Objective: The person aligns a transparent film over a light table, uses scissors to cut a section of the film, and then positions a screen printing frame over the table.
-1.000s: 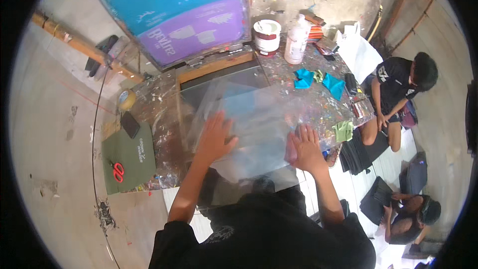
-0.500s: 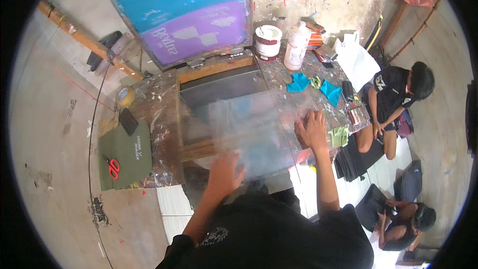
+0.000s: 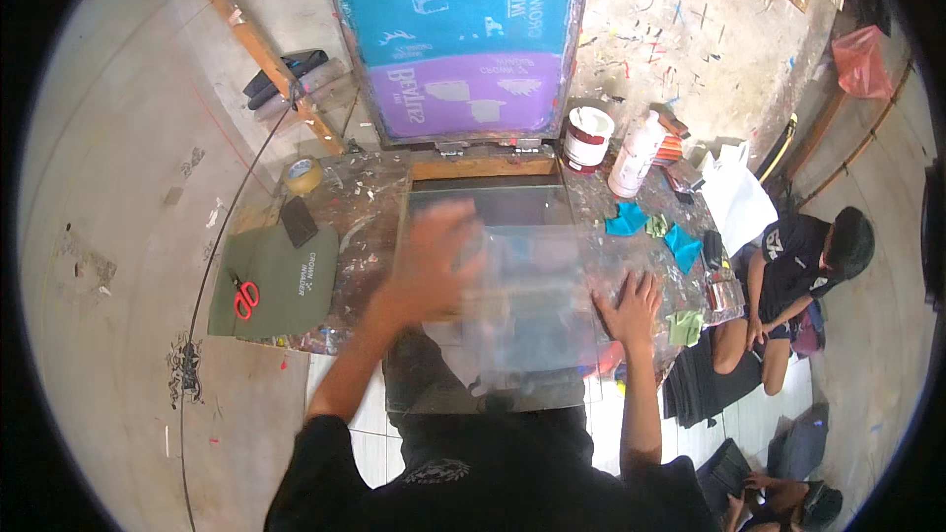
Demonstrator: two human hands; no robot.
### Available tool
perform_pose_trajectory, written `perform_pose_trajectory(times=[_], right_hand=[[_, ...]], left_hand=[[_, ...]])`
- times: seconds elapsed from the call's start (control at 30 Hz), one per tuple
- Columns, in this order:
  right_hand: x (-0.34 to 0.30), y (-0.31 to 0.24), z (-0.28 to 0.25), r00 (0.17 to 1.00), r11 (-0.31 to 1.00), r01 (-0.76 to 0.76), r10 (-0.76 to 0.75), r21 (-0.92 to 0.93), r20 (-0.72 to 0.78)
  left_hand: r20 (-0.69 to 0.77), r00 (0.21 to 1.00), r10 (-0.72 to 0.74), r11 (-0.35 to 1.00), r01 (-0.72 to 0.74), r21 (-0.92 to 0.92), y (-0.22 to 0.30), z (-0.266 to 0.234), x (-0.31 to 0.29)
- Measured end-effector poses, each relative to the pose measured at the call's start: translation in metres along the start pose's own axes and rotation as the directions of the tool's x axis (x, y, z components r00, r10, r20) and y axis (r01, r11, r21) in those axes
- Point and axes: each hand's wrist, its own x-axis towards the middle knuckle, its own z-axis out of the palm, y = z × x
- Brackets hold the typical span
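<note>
A clear, see-through sheet (image 3: 537, 335) lies over a glass panel (image 3: 434, 396) set in the worktable in front of me. My left hand (image 3: 439, 261) is over the panel's left part, beside the sheet's far left corner. Motion smears its fingers. My right hand (image 3: 631, 307) rests at the right edge of the sheet and panel, fingers spread on the paint-stained table. Behind the panel stands a raised printing screen (image 3: 468, 30) with a blue and a purple area, hinged at its lower edge.
On the left lie a dark green cloth piece (image 3: 281, 281), red-handled scissors (image 3: 244, 298), a dark flat block (image 3: 299, 223) and a tape roll (image 3: 304, 175). A paint tub (image 3: 588, 143), a bottle (image 3: 638, 155) and blue scraps (image 3: 682, 248) stand or lie right. Two people sit right.
My left hand has moved from the sheet's near left edge away from me to the panel's far left part. My right hand stays by the right edge. The whole view has shifted.
</note>
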Motion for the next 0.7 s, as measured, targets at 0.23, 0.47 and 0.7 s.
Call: perform_pose_trajectory(times=[0.23,0.47,0.7], right_hand=[[0.000,0.003,0.009,0.999,0.998,-0.037,0.036,-0.041,-0.018],[-0.002,-0.016,0.003,0.994,0.991,0.086,-0.079,0.099,-0.073],[-0.005,-0.015,0.010,0.992,0.993,0.115,-0.114,0.025,-0.052]], left_hand=[[-0.274,0.946,0.173,0.852,-0.005,0.523,-0.120,-0.112,0.276],[-0.358,0.923,0.142,0.756,0.132,0.641,-0.239,-0.147,0.401],[-0.399,0.914,0.070,0.717,0.232,0.657,-0.169,-0.139,0.358]])
